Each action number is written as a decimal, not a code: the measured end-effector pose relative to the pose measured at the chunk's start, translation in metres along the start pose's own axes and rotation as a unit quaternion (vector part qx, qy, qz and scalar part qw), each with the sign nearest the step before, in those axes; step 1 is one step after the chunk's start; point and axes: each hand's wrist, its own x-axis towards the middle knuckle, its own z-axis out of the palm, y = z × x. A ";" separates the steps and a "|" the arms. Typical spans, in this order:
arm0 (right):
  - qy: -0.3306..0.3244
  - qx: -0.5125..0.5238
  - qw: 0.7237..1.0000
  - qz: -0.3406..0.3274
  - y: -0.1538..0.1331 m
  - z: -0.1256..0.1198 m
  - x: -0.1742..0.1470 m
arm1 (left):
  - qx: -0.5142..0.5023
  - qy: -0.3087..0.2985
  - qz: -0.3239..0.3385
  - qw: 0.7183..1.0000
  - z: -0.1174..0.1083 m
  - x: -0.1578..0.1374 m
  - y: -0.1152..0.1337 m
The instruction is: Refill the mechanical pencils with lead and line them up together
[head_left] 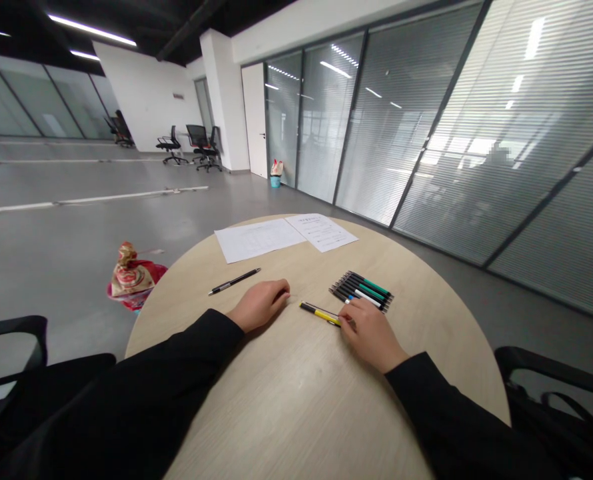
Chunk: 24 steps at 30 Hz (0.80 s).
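Note:
My right hand [369, 333] has its thumb and fingers closed on the near end of a yellow and black pen [321, 313], which lies low over the table. Just beyond that hand, several pens [364, 287] lie side by side in a slanted row, mostly black with green, white and blue parts; my fingers cover some of them. My left hand [261, 303] rests on the tabletop, fingers curled in; whatever may be inside them is hidden. To its upper left, a single black pen [234, 282] lies apart from the row.
Two printed sheets [261, 239] [321, 232] overlap at the far side of the round wooden table [296, 413]. Black chair armrests [551, 367] flank the table. A bin with a red and tan bag [134, 273] stands on the floor at left.

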 end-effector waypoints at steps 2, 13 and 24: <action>-0.010 -0.004 1.000 -0.008 -0.004 0.000 0.000 | 0.023 -0.001 -0.013 1.000 0.003 0.000 -0.001; -0.029 -0.049 0.998 -0.031 -0.021 0.004 -0.004 | 0.048 -0.004 -0.010 0.999 0.011 -0.001 0.001; -0.039 -0.038 0.998 -0.031 -0.020 0.009 -0.005 | -0.048 -0.036 0.035 0.998 -0.011 0.002 -0.010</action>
